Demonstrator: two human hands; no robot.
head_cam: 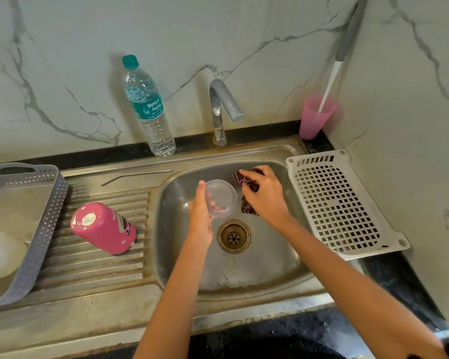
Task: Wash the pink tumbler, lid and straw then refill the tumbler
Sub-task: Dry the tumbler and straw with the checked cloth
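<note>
Fig. View from head cam over a stainless-steel sink (257, 270).

Legible text: the clear plastic water bottle w/ teal cap (148, 110) carries a teal label reading "Suriya Aqua". Smaller print on the label is too fine to read. It stands upright on the black tabletop (389, 275), well beyond the L fingers.

Task items: the round clear plastic lid (222, 196) is held in the left hand (200, 216) over the sink bowl, just above the brass drain (234, 236). The thumb lies along the lid's L rim and the other fingers curl behind it, showing through the plastic. The pink metal tumbler (104, 228) sits mouth-down on the ribbed drainboard, base w/ a round sticker up, well L of the L fingers. Print on its side is not readable. The thin bent steel straw (135, 175) lies flat on the drainboard, beyond the tumbler and L of the L thumb.

The right hand (266, 193) grips a dark maroon scrub cloth (246, 181), fingers (252, 174) curled over it. The cloth is just R of the lid; whether they touch cannot be told.

Other: the chrome tap (222, 104) is beyond both hands. A pink plastic cup (314, 120) holding a grey-and-white brush handle (340, 55) is in the far R corner. A white perforated plastic tray (340, 206) lies R of the R hand, and a grey perforated basket (44, 218) is far L.
</note>
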